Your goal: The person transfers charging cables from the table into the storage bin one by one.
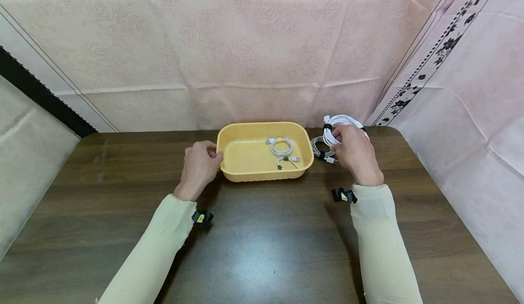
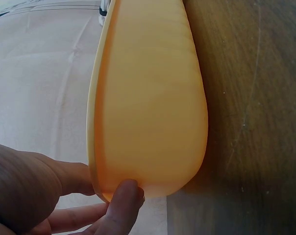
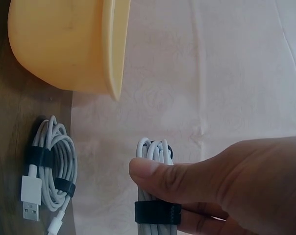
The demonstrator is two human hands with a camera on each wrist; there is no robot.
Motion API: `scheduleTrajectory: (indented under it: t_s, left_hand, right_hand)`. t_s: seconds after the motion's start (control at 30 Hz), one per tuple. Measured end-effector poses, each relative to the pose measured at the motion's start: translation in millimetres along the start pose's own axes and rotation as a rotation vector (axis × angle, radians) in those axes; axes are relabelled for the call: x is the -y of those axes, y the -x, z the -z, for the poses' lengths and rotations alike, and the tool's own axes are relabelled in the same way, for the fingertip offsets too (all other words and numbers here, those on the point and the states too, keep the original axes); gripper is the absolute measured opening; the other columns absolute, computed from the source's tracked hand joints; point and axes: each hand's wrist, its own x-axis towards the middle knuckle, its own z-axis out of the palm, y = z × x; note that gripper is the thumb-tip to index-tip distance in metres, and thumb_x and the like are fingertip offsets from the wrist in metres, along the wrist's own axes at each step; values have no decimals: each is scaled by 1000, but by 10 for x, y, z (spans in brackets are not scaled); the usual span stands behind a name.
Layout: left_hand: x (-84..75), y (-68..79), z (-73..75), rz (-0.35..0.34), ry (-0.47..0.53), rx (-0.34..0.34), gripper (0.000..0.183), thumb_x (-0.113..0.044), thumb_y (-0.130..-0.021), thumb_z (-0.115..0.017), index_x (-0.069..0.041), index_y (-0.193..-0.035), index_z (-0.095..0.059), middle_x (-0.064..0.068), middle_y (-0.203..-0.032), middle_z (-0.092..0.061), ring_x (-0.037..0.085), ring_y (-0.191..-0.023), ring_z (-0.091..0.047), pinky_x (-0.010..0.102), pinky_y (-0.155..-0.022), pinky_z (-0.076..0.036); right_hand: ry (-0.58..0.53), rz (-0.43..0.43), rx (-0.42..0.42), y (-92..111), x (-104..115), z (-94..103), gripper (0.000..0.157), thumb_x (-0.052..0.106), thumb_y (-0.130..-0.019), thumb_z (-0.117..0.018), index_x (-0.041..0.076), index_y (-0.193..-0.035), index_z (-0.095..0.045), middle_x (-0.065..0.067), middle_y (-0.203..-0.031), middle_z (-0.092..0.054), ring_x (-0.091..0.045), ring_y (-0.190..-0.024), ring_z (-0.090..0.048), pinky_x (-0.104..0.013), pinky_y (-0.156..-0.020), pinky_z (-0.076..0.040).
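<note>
Thumb and fingers of my left hand [image 1: 198, 165] pinch the left end of a shallow yellow plastic basket [image 1: 262, 176]. In the left wrist view the thumb [image 2: 122, 203] lies against its outer wall. Inside, toward the right, are a coiled white cable [image 1: 282, 155] and a smaller short cable [image 1: 294, 159]. Beyond the basket's right end, my right hand [image 1: 355, 151] grips a coiled white cable [image 1: 345, 119] bundled with black straps. That coil is raised, above another strapped cable coil [image 3: 62, 161] with a USB plug [image 3: 31, 196], which lies on the table.
The dark wooden table [image 1: 254, 249] runs back to a pale patterned cloth [image 1: 245, 58] hanging right behind the basket. More cloth hangs at the left and right sides. Each wrist wears a small black camera.
</note>
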Motion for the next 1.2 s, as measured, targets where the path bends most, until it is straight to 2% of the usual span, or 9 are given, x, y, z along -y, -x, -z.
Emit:
scheduleTrajectory:
  t_s: [0.47, 1.2]
  left_hand:
    - [-3, 0, 9, 12, -7, 6, 29, -21, -99, -61, -1, -119, -70, 14, -100, -72, 22, -74, -66, 26, -62, -53]
    - [-7, 7, 3, 7, -1, 0, 29, -21, -99, -61, -1, -119, -70, 14, -99, -72, 21, -74, -67, 26, -61, -53]
  right_hand:
    - [7, 27, -3, -11, 73, -57, 24, -1, -86, -70, 4, -110, -72, -15, -103, -74, -33, -98, -64, -53, -85, -51]
    - [9, 31, 12, 1, 174, -74, 28, -1, -89, -66, 3, -116, -70, -18, -115, -73, -35, -106, -65, -56, -87, -52]
